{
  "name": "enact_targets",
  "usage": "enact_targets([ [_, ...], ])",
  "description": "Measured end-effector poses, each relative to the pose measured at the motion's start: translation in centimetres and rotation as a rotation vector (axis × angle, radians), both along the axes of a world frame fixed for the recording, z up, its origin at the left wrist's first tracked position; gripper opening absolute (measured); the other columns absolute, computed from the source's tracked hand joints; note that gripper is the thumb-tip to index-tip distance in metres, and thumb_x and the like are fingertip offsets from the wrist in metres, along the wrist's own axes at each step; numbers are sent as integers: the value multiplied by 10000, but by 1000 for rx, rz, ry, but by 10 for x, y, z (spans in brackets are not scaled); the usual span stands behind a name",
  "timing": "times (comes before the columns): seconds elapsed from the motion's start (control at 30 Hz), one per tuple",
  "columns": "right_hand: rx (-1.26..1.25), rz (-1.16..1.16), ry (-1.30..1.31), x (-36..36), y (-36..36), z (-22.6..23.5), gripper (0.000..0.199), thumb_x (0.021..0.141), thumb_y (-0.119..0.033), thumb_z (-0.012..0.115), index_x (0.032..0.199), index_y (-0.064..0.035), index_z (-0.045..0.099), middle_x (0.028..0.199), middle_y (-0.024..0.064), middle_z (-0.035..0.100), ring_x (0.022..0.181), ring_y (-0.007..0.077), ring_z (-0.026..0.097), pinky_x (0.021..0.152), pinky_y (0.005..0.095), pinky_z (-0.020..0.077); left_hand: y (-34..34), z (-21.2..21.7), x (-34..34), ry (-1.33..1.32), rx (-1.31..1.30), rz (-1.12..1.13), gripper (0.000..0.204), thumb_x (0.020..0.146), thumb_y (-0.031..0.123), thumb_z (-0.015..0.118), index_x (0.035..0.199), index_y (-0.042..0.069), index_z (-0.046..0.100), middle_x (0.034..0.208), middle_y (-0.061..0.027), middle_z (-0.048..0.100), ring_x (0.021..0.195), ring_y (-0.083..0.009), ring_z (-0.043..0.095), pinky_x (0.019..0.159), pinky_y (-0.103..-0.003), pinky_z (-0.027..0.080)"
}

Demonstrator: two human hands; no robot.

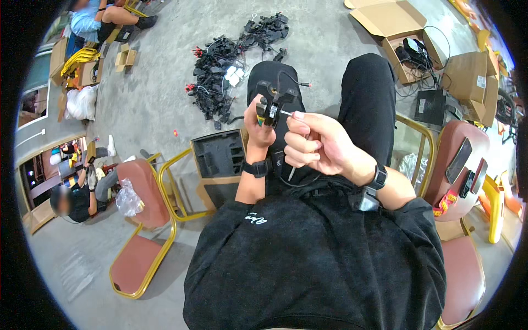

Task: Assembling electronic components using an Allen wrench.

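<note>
Above my lap, my left hand is closed around a black plastic device with a dark cable coming off it. Something with a yellow-green edge shows between that hand's fingers; I cannot make out what it is. My right hand is closed on a thin metal hex key. One end of the key reaches left from the thumb to the side of the device. Its other end pokes out below the curled fingers. Whether the tip sits in a screw is too small to tell.
A heap of black cabled parts lies on the floor ahead. An open carton with black gear stands at far right. Chairs flank me, the right one carrying a phone. A foam-lined box is at left. Two people sit further left.
</note>
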State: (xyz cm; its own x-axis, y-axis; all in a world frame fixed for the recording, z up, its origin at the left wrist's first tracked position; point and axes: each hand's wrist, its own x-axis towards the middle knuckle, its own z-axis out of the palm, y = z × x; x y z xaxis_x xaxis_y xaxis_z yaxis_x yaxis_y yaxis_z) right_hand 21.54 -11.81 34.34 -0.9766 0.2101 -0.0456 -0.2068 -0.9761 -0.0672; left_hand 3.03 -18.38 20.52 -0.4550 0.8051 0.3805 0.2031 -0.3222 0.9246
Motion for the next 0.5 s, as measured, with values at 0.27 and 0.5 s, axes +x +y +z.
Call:
enact_targets([
  [0.27,1206,-179,-368,12,0,24,243,1040,-222,495,908,-30,566,735,42,488,666,151,462,638,324,391,-3,-7,-3,-37,50,-41,625,941,559,573,1125,-38,584,945,-135,690,836,-220,673,738,-322,516],
  [0.5,2244,-661,-541,3,11,16,104,868,-110,653,920,-44,592,850,81,549,801,262,524,747,382,398,-3,11,2,-12,126,-112,380,967,302,604,1151,-30,598,1067,-158,660,908,-248,650,776,-385,547],
])
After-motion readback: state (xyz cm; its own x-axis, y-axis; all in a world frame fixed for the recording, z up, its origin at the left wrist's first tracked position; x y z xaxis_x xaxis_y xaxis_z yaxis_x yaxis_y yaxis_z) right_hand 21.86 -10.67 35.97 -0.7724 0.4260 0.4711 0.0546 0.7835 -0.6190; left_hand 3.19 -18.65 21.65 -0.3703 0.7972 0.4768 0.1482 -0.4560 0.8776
